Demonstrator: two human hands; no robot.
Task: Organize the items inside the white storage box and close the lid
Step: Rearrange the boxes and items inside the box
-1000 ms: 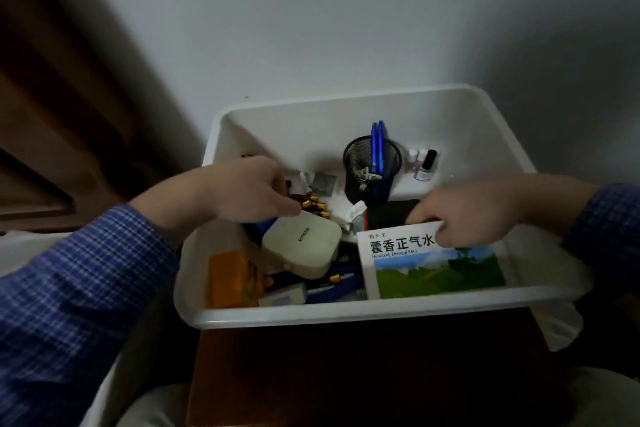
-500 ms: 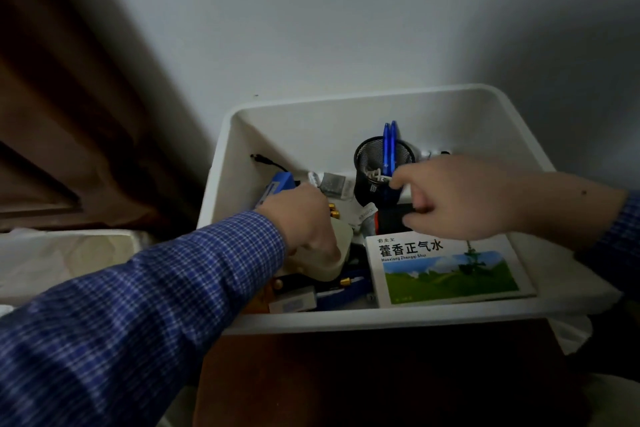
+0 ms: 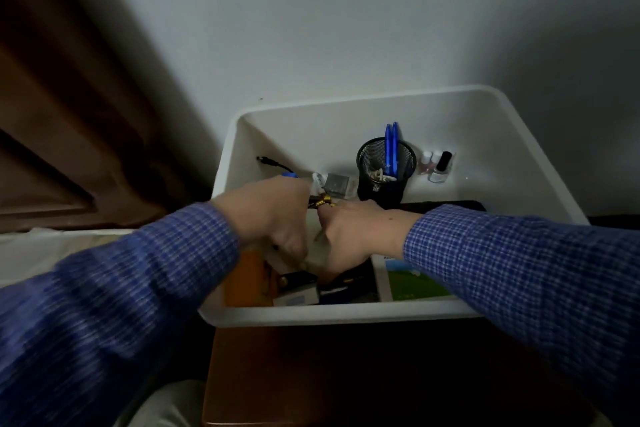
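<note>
Reaching together into the middle of the white storage box [image 3: 540, 156], both hands meet over a pale, rounded case [image 3: 317, 246], only a sliver of which shows between them. The left hand [image 3: 270, 215] comes in from the near-left with fingers curled down over the case's left edge, and the right hand [image 3: 353, 232] mirrors it from the right, its fingers bent under and out of sight; they seem to grip the case between them, though how firmly cannot be told. Two hands on one item suggests it is being lifted or turned to sit flatter among the clutter. Just behind the knuckles lie small gold-tipped pieces [image 3: 322, 200], too blurred to identify. The black mesh pen cup [image 3: 386, 170] stands upright against the far wall with blue pens [image 3: 391, 149] in it, and two small bottles [image 3: 437, 166] are tucked just beside it, probably parked at the back so tall things stay clear of the working area. A flat box with a green picture [image 3: 415, 282] lies at the near-right, partly under the right sleeve; an orange item [image 3: 247, 279] sits near-left. No lid is in view, so closing looks some way off.
</note>
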